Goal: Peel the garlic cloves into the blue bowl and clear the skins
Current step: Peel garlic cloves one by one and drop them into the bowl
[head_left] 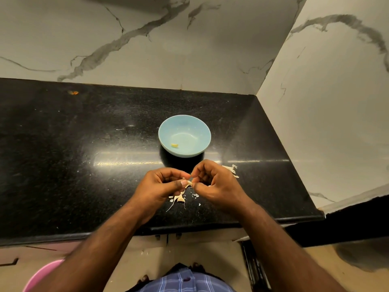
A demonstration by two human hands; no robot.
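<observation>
- Both hands meet over the counter point(63, 144), at 6 o'clock from the bowl point(166, 142).
- Left hand point(160, 186) pinches a clove point(189, 183) between thumb and fingers.
- Right hand point(212, 184) pinches the same clove from the other side, fingers curled.
- One peeled clove point(174, 145) lies inside the bowl, at 7 o'clock near its wall.
- Skins point(181, 199) lie on the counter under the hands; more skins point(232, 170) at 3 o'clock from the right hand.
</observation>
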